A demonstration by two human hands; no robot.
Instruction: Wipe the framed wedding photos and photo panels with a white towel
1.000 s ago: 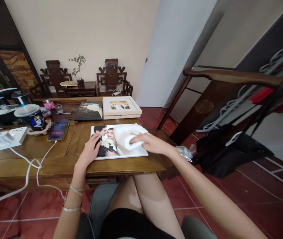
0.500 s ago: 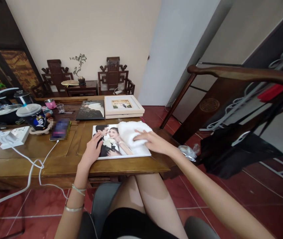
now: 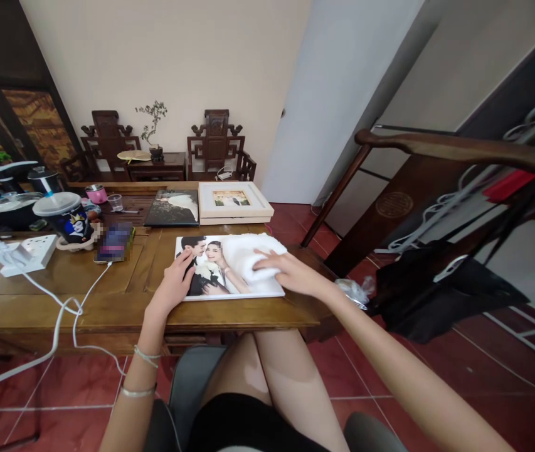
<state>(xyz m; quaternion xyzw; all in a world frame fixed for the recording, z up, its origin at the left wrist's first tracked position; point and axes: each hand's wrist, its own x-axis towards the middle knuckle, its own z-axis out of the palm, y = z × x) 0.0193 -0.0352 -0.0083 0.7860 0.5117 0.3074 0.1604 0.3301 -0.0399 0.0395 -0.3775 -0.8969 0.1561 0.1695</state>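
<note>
A photo album with a couple's picture on its cover lies flat near the table's front edge. Over its left part rests my left hand, fingers stretched out and holding nothing. My right hand is closed on a fluffy white cloth, which is pressed against the right side of the cover. The cloth hides that part of the picture.
Behind the album are a dark album and a cream box with a framed photo. At the left are a phone, a lidded cup, a power strip and white cables. A wooden chair stands at the right.
The white cloth and my right hand have shifted very slightly on the cover. My left hand stays in place, and the camera view has moved a little.
</note>
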